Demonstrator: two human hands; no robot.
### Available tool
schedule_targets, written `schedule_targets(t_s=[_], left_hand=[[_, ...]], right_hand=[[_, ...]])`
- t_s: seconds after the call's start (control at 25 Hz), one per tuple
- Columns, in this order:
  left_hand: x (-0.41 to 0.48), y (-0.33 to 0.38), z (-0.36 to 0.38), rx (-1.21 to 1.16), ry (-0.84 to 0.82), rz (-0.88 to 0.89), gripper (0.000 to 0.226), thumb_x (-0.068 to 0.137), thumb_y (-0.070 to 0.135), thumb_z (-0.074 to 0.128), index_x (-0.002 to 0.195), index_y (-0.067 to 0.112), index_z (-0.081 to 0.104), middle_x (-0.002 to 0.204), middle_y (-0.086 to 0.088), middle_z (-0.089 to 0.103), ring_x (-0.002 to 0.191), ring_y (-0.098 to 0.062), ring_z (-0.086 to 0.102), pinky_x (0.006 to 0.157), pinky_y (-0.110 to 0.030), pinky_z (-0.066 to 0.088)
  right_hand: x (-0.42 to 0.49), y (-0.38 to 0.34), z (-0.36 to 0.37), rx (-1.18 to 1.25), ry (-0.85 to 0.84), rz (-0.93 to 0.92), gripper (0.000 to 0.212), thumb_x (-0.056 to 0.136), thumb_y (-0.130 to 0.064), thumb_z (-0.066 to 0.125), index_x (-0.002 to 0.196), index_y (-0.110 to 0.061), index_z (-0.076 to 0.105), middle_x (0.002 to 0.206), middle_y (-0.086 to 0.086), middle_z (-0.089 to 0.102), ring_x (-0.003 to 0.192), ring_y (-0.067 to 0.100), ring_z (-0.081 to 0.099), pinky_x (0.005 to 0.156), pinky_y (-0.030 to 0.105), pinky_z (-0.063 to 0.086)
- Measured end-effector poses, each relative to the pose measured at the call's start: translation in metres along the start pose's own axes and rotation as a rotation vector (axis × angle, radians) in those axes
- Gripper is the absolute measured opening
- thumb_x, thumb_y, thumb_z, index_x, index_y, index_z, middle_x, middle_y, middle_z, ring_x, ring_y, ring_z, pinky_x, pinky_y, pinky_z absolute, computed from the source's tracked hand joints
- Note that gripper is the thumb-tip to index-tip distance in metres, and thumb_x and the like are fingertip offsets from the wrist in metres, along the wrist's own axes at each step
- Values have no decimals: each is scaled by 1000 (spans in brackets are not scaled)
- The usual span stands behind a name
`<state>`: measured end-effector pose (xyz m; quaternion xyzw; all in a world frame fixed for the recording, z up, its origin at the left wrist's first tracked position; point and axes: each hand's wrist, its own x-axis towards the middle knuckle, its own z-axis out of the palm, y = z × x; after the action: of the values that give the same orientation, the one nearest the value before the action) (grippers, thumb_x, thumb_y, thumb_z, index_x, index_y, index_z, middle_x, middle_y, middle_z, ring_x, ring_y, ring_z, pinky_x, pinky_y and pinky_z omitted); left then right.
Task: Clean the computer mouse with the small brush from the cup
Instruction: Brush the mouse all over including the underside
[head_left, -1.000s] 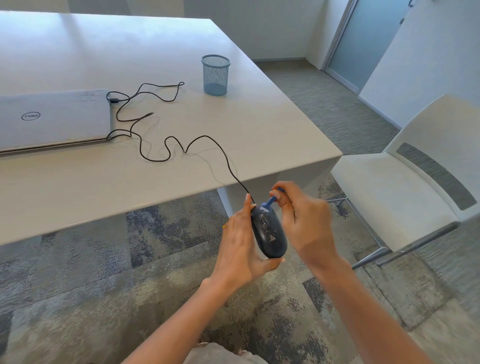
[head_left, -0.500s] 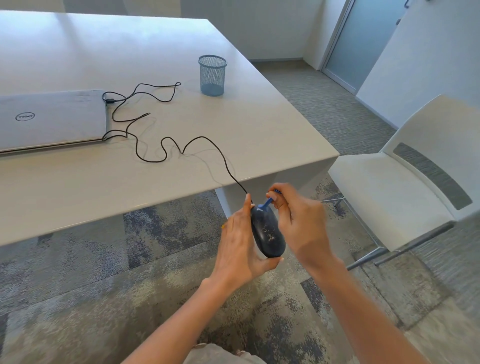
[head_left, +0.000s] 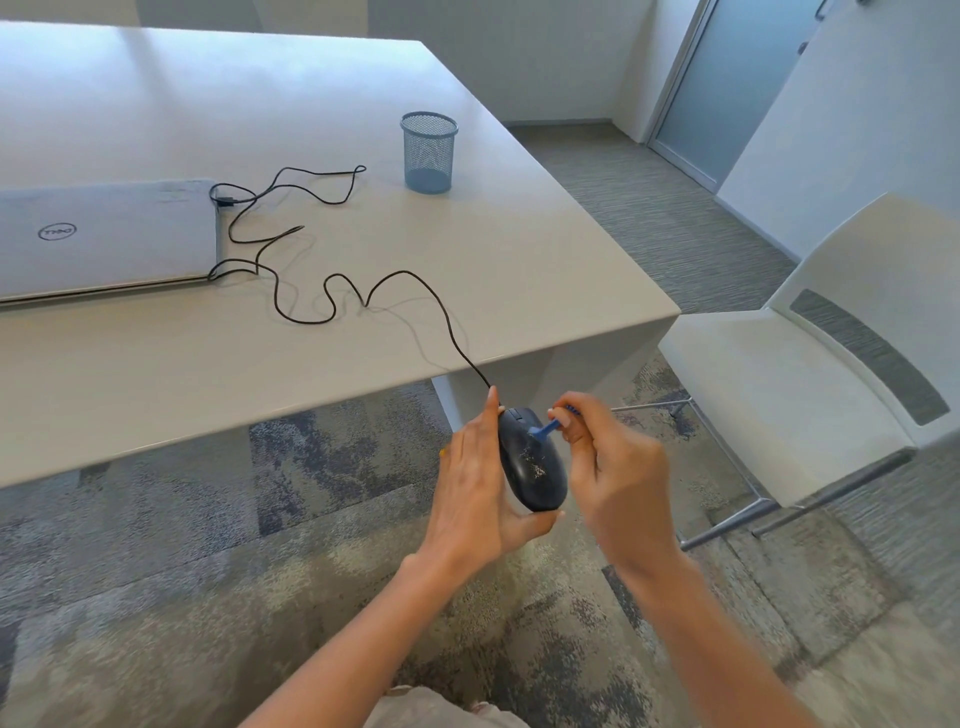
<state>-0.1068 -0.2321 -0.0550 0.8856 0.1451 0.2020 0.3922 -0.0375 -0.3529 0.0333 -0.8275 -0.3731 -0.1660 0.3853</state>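
Big white table (head_left: 519, 270) took up most of the view, white chair (head_left: 753, 384) off to its right, closed laptop (head_left: 114, 234) on the table's left part, mesh cup (head_left: 428, 153) standing well apart from it. Below the table's near edge, over the carpet (head_left: 156, 571), your left hand (head_left: 475, 488) gripped the black mouse (head_left: 532, 467), cable (head_left: 306, 322) trailing back to the laptop, and your right hand (head_left: 615, 467) pinched the small blue brush (head_left: 545, 430), tip touching the mouse's top.

both bare forearms reach forward and meet low in front of the body. the left hand (head_left: 475, 493) grips the mouse (head_left: 532, 470) from its side (thumb hooked under the near end). the right hand (head_left: 621, 478), fingers curled, pinches the brush (head_left: 545, 430) at its fingertips.
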Motion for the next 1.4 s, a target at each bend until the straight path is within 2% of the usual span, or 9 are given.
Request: schedule_targets(t_s=[0.24,0.36,0.56,0.72,0.84,0.92,1.04,1.2,1.4], left_hand=[[-4,-6,4,48,-23,-18,136,60,58,81,156,28,-10,143,1,39,128,-17,35,105,-32,30],[-4,-5,3,45,-12,-19,135,59,64,78,156,28,-8,143,0,38,129,-16,33,104,-33,28],[2,-4,-1,61,6,-20,134,58,61,80,156,28,-4,144,1,37,130,-15,32,103,-30,25],[3,-7,-2,58,17,-37,132,61,59,82,156,28,-4,146,0,36,132,-16,32,106,-32,27],[3,-7,-1,62,8,-20,133,60,60,83,157,24,0,146,-1,37,132,-15,32,106,-32,28],[3,-5,-1,68,6,-13,132,58,62,81,157,22,3,146,-2,37,130,-14,32,105,-32,28],[3,-2,0,67,-12,-19,129,55,65,76,155,25,5,145,0,38,129,-14,33,102,-30,27],[4,-1,0,67,-8,-3,126,60,64,75,157,19,7,146,-1,38,131,-16,35,104,-31,29],[5,0,-1,66,-3,-12,119,66,64,65,158,14,8,147,-4,39,131,-19,37,107,-35,31]], right_hand=[[-23,-4,-2,17,-42,8,9,96,-15,60,102,-17,67,75,-8,73,59,-1,59,57,5,43],[-11,8,-6,20,69,52,8,96,-11,64,102,-11,69,72,-1,74,55,13,67,49,25,51],[-21,6,-4,-60,38,73,9,94,-11,65,101,-9,70,69,-3,71,51,2,51,53,0,35],[-43,-6,2,5,-9,28,13,94,-17,61,104,-14,69,78,-16,68,60,-10,52,60,-4,37],[-38,-2,-2,93,41,58,15,97,-22,58,107,-17,67,83,-8,76,62,-3,65,56,6,49],[-27,8,-9,92,123,116,14,98,-22,58,107,-17,68,78,-1,76,60,12,71,49,28,57],[-19,18,-9,0,164,131,15,96,-17,59,105,-11,69,73,3,75,55,19,69,44,40,55],[-38,4,3,34,96,65,15,97,-18,59,105,-10,70,83,-13,70,62,-12,53,60,4,45],[-54,-10,5,119,24,17,16,93,-19,57,107,-19,66,84,-7,75,67,-6,62,62,6,46]])
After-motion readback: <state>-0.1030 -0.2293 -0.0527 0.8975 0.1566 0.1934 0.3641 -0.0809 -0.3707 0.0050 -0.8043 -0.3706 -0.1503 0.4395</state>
